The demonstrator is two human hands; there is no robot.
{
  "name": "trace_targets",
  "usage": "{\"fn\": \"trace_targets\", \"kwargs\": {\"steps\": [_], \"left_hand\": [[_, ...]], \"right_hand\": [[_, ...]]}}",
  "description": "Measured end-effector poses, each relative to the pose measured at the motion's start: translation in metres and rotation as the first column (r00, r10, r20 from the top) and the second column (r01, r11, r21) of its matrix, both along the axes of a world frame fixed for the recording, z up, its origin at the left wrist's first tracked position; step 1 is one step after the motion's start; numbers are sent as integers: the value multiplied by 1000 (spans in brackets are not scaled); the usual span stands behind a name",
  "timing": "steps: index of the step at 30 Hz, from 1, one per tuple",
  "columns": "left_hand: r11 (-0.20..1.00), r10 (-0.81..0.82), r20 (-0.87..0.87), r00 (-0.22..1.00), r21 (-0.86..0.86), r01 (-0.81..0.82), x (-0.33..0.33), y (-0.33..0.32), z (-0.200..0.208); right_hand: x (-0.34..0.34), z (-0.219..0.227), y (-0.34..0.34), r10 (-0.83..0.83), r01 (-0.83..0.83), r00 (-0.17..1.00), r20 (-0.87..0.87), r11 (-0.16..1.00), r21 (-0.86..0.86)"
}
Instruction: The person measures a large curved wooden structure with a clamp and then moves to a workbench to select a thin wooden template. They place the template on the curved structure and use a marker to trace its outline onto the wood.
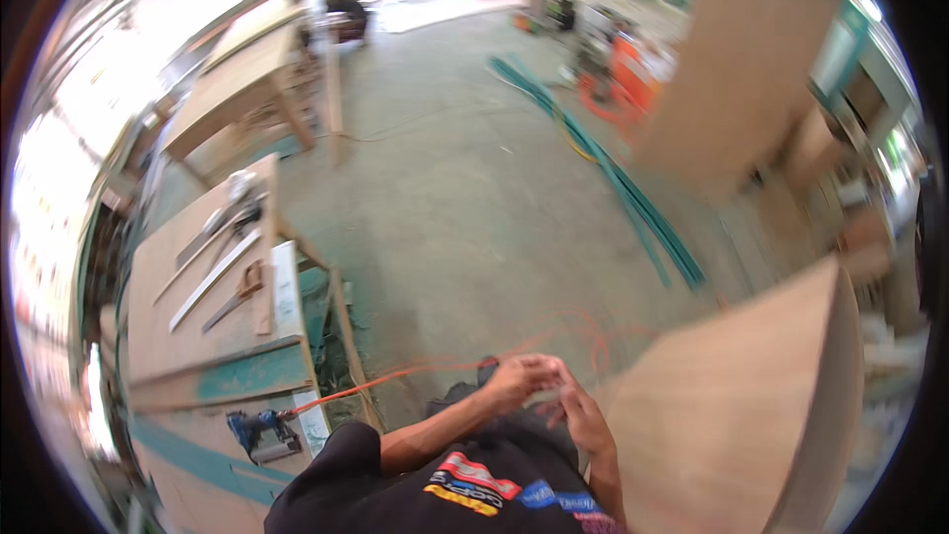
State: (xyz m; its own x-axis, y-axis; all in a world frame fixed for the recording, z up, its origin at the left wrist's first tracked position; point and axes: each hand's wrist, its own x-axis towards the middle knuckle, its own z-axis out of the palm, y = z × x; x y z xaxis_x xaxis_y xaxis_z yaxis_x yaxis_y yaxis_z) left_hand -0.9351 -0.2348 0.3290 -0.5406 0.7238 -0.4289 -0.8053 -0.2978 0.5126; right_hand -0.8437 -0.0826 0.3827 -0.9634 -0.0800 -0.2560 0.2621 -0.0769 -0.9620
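Note:
Close together in front of my dark shirt, my left hand (522, 382) and my right hand (583, 419) nearly meet at the fingertips. The left fingers are curled and pinched. On the right hand the fingers are bent toward the left, some slightly apart. Motion blur hides whatever small thing may be between them. To my left, a blue and black nail gun (263, 435) lies on the workbench, its orange air hose (366, 388) running past my left forearm. Beside my right arm stands a large plywood panel (712, 405).
A handsaw (237, 297) and other long tools lie on a wooden table (158, 287) at the left. Green strips (623, 188) lie on the concrete floor ahead. Orange equipment (633, 74) and a tall board (741, 59) stand at the far right; another wooden table (227, 89) is far left.

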Motion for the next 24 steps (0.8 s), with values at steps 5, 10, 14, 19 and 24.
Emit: {"fn": "trace_targets", "kwargs": {"steps": [5,10,14,19,24], "left_hand": [[995,100,-126,987,24,-98,-76,11,2],[976,153,-171,973,-131,-176,-123,-21,-8],[919,188,-279,942,-289,-269,-161,-28,-24],[709,204,-545,813,-490,-506,-220,-7,-24],[492,430,-548,718,-525,-695,-295,45,-31]], "right_hand": [[-75,-5,-1,-23,28,999,33,985,-172],[-149,-23,2,209,-188,969,130,970,-154],[-219,-32,17,451,-432,865,218,892,-130],[-322,-42,37,634,-601,736,239,774,-200],[-433,-64,72,743,-697,613,267,668,-260]]}}
